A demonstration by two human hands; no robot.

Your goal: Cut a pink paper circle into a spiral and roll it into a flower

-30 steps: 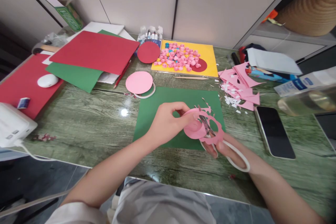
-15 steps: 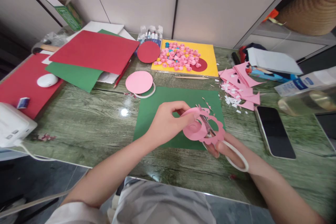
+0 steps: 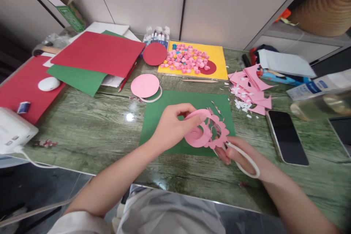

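Note:
My left hand (image 3: 171, 126) pinches a pink paper spiral (image 3: 204, 131) with a scalloped edge, held over a green paper sheet (image 3: 164, 109). White-handled scissors (image 3: 241, 157) sit in my right hand (image 3: 236, 151), fingers through the loops, and their blades reach into the spiral's scalloped rim. Both hands hover just above the table, near its front edge.
A pink paper circle (image 3: 144, 85) on a white ring lies behind the green sheet. A yellow board (image 3: 219, 60) holds several small pink paper flowers. Pink scraps (image 3: 251, 89) and a black phone (image 3: 285, 135) lie at right. Red and green sheets (image 3: 95, 53), a white mouse (image 3: 48, 83) sit left.
The pink spiral has turned and shifted slightly left in my left hand. The scissors have moved a little further along its scalloped edge.

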